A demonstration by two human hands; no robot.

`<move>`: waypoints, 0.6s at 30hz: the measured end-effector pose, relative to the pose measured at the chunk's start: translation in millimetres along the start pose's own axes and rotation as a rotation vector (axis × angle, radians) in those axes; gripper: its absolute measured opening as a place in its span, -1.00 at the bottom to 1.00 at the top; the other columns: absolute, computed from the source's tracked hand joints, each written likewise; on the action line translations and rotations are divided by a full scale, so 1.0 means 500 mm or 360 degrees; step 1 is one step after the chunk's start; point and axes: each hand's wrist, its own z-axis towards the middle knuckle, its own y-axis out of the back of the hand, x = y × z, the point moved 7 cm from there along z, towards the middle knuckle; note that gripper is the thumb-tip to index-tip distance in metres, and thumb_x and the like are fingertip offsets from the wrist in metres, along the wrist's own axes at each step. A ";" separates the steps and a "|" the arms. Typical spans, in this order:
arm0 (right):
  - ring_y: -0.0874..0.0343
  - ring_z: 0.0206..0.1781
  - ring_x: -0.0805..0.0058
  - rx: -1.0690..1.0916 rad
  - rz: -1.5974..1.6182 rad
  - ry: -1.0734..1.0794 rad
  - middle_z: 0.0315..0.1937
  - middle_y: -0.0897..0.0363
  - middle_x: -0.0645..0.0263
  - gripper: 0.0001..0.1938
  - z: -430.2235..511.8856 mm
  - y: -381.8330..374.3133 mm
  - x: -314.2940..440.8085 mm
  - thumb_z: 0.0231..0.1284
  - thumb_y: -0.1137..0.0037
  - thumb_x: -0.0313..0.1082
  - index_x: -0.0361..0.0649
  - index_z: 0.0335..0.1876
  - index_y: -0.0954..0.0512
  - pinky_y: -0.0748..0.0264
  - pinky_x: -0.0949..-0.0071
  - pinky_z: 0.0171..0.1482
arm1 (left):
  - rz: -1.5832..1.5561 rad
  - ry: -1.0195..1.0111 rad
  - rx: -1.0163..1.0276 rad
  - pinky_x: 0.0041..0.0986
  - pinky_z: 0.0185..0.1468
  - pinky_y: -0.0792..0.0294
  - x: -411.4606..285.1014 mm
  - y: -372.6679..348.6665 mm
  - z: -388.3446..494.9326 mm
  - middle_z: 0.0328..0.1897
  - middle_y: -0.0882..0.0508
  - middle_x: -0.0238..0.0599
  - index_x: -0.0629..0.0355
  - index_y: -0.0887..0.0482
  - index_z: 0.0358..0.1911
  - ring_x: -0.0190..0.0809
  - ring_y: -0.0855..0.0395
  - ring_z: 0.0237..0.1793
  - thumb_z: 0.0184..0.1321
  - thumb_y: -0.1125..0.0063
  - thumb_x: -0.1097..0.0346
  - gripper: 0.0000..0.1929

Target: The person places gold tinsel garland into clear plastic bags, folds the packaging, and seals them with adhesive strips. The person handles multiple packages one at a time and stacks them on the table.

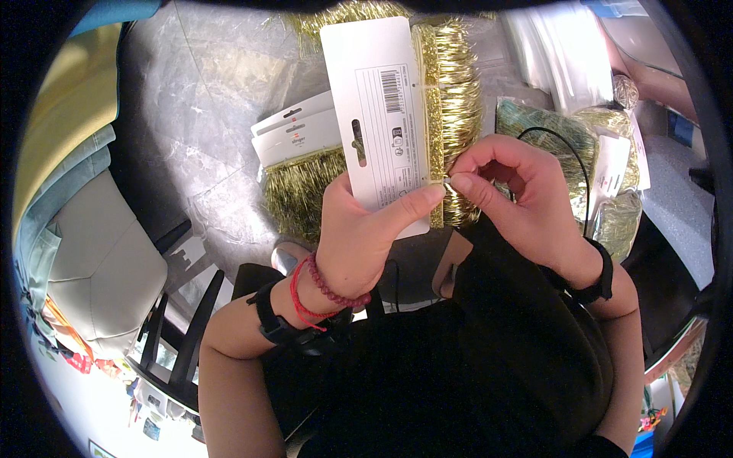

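Note:
My left hand (366, 220) grips a white cardboard hang card (369, 57) by its lower end, the thumb lying over the printed back. Along the card's right edge runs a bundle of gold tinsel garland (458, 74) with a glittery gold strip. A thin tie crosses the tinsel at its upper part. At the lower part, my right hand (515, 200) pinches a small pale end, apparently of a second tie, between thumb and forefinger. The tip of my left thumb is close beside that pinch.
Below and behind lie more carded gold tinsel garlands (303, 183). Right of my hand are bagged garlands (550, 131), a black cable (587, 172) and clear plastic bags (561, 51). A grey padded chair (103, 257) stands left, near crumpled plastic film (194, 114) on the floor.

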 end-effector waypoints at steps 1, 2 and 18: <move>-0.51 -0.28 0.62 -0.0053 -0.0023 0.0048 -0.33 -0.54 0.31 -0.92 0.000 0.001 0.003 0.18 -0.13 -0.51 -0.32 -0.25 -0.52 -0.46 0.62 -0.18 | -0.0007 0.0000 -0.0003 -0.59 -0.14 -0.47 0.000 0.000 0.000 -0.17 -0.69 -0.26 0.32 -0.61 -0.09 -0.40 -0.63 -0.22 0.07 -0.30 0.50 -0.70; -0.52 -0.32 0.58 -0.0107 -0.0022 0.0099 -0.37 -0.55 0.28 -0.92 0.001 0.001 0.006 0.16 -0.15 -0.51 -0.31 -0.28 -0.52 -0.46 0.60 -0.24 | 0.0005 -0.0009 -0.0003 -0.59 -0.14 -0.47 0.000 0.000 0.000 -0.17 -0.69 -0.26 0.32 -0.61 -0.08 -0.40 -0.63 -0.22 0.07 -0.30 0.49 -0.70; -0.56 -0.36 0.53 -0.0127 -0.0075 0.0167 -0.40 -0.55 0.24 -0.93 0.001 0.006 0.011 0.13 -0.17 -0.50 -0.30 -0.31 -0.55 -0.49 0.59 -0.32 | 0.0011 -0.0052 -0.0028 -0.56 -0.08 -0.46 0.009 -0.001 -0.005 -0.14 -0.68 -0.26 0.33 -0.60 -0.06 -0.40 -0.62 -0.19 0.12 -0.26 0.49 -0.71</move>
